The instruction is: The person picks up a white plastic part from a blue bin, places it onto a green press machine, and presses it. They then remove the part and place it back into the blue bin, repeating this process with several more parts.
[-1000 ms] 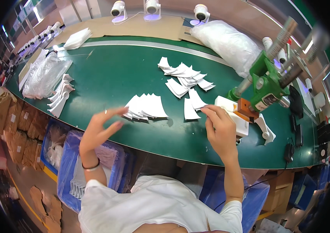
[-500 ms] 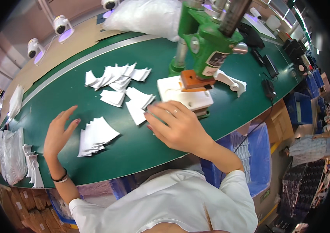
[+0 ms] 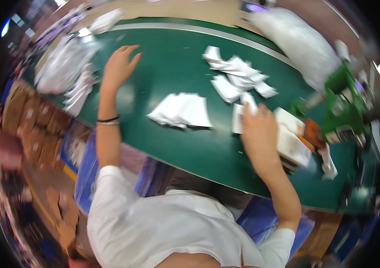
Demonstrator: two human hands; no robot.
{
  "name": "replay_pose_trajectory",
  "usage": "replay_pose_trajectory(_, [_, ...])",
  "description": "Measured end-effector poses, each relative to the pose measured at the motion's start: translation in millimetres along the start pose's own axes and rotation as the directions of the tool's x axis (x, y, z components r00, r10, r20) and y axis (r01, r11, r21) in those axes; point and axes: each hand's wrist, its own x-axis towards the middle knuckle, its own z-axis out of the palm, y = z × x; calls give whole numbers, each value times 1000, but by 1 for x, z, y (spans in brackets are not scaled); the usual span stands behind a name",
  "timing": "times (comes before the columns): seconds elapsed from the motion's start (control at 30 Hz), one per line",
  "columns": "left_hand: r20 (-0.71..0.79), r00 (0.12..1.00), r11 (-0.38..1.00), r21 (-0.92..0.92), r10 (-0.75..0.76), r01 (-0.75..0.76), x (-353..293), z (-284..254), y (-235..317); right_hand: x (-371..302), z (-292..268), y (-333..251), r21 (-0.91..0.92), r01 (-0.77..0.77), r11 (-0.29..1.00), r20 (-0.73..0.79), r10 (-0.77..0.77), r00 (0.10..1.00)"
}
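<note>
My left hand (image 3: 120, 67) is held over the green tabletop at the left, fingers stretched out and thumb apart, with nothing in it. It is nearest to a row of white curved pieces (image 3: 79, 93) and a clear plastic bag (image 3: 62, 67). My right hand (image 3: 260, 134) reaches in at the small white pieces (image 3: 238, 118) beside the press. Its fingers are smeared by motion, so I cannot tell whether they grip one. Between the hands lies a fanned pile of white flared pieces (image 3: 183, 110). A looser group of them (image 3: 239, 71) spreads farther back.
At the right stands a green hand press (image 3: 344, 107) with an orange block (image 3: 314, 134) and a white base (image 3: 290, 140). One white part (image 3: 328, 164) lies beyond it. A big translucent bag (image 3: 295, 42) sits at the back. Blue-lined bins (image 3: 261, 219) stand below the table's front edge.
The view has swung left, so the press now sits farther right. My left hand has reached farther out, away from the near pile. My right hand stays by the pieces next to the press.
</note>
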Motion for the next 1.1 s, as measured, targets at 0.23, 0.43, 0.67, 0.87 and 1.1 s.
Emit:
replay_pose_trajectory(0.23, [-138,990,1000,4,-23,24,-32,-17,2,-30,-29,15,1,82,997,-225,-79,971])
replay_pose_trajectory(0.43, [-105,994,603,-791,38,-106,-95,-76,41,-141,-85,88,120,159,980,-589,-58,806])
replay_pose_trajectory(0.67, [-382,-153,-319,-891,911,324,-86,-31,288,-168,-8,244,-12,-560,829,-265,537,801])
replay_pose_trajectory(0.87, [-413,227,-469,-722,882,508,-131,7,401,-203,-12,248,106,-635,766,-360,625,693])
replay_pose_trajectory(1.1, [-418,589,-68,-849,692,-524,-165,26,480,-581,-28,190,272,-962,-2,-515,844,-147])
